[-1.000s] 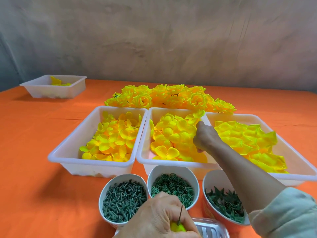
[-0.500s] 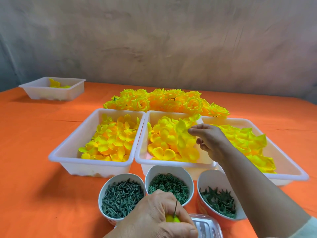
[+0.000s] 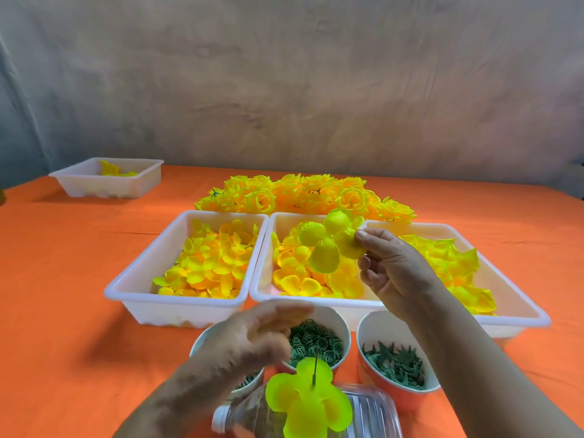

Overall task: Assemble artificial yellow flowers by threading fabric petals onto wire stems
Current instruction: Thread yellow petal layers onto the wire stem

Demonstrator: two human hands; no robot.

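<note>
Person, two limbs were in view. Right grip point(image 3: 392, 267): bare, thumbnail short, knuckles creased. Left grip point(image 3: 252, 336): bare, motion-blurred, perhaps creased likewise. Right forearm point(image 3: 474, 358) and left forearm point(image 3: 177, 396) were uncovered to the frame edge.

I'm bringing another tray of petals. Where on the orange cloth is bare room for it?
Bare cloth lies left of the left petal tray, in front of the small far tray, and at the far right beyond the right tray. The centre is crowded: finished flowers behind the trays, cups in front.

Mottled grey wall point(image 3: 284, 74) — orange-clothed table point(image 3: 63, 279)
</note>
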